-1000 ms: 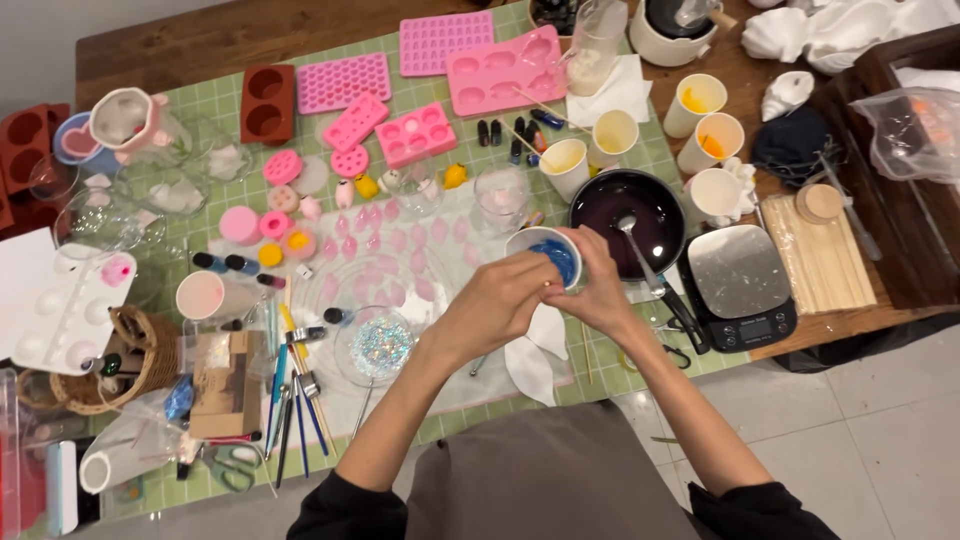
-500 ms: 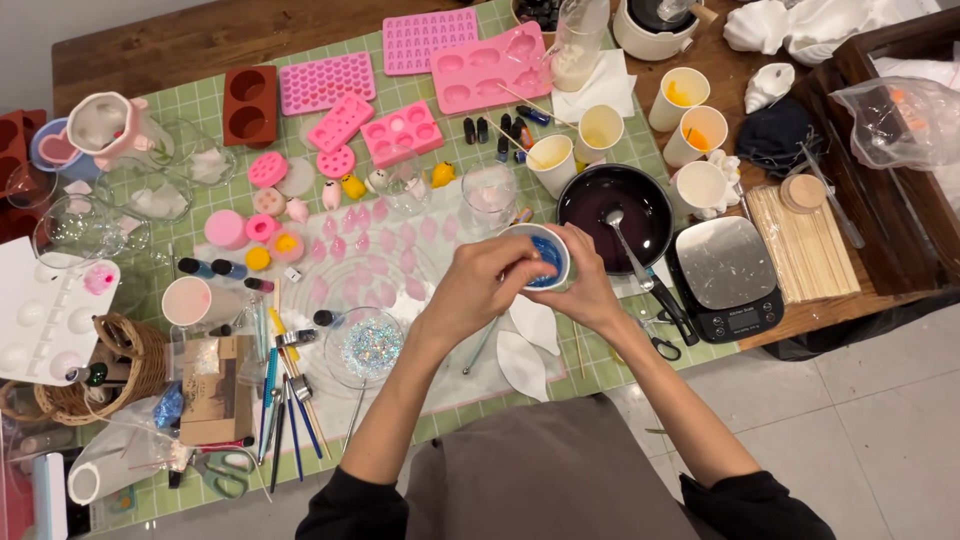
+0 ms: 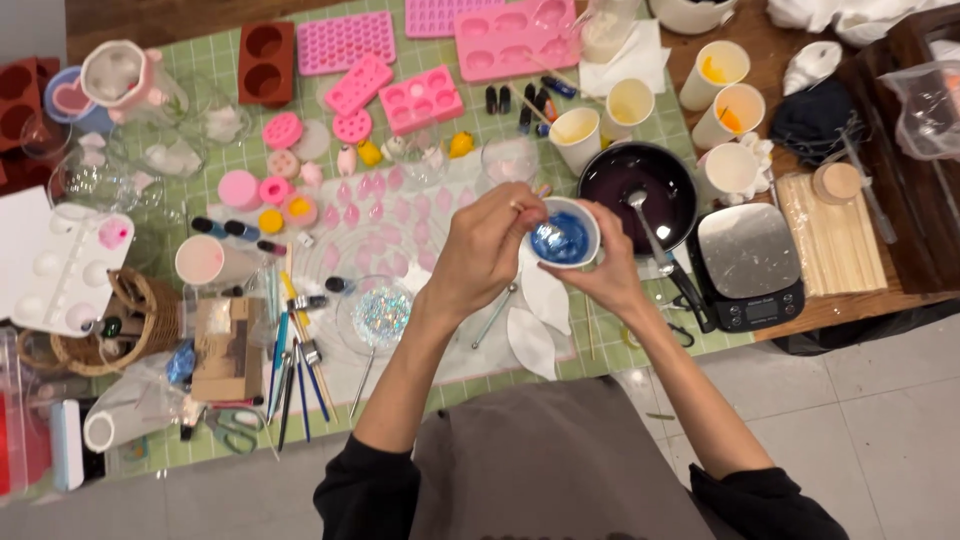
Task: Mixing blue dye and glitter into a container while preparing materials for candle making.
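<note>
A: Head view. Mixing step, by the look of it. Right hand (image 3: 605,275) cupped under a small white cup (image 3: 565,232), fingers closed around its near wall, holding it above the table's (image 3: 215,65) green cutting mat, right of centre.

B: And the left hand (image 3: 490,245)?

A: Fingertips pinched together on a thin stick (image 3: 518,208), tip dipped at the cup's left rim. Stirring, most likely.

B: Contents?

A: Glossy blue liquid, shiny, pooled low inside; cup roughly level, perhaps tipped slightly toward the body.

B: Next move, as a guess?

A: Probably keeping the cup steady and the stick circling evenly; a spill onto the clear mould sheet (image 3: 385,230) just left a risk.

B: Around it?

A: Dark pan (image 3: 640,190) with a spoon just beyond, kitchen scale (image 3: 748,265) to the right, glitter dish (image 3: 382,315) near left, pink moulds (image 3: 420,98) farther off.
</note>
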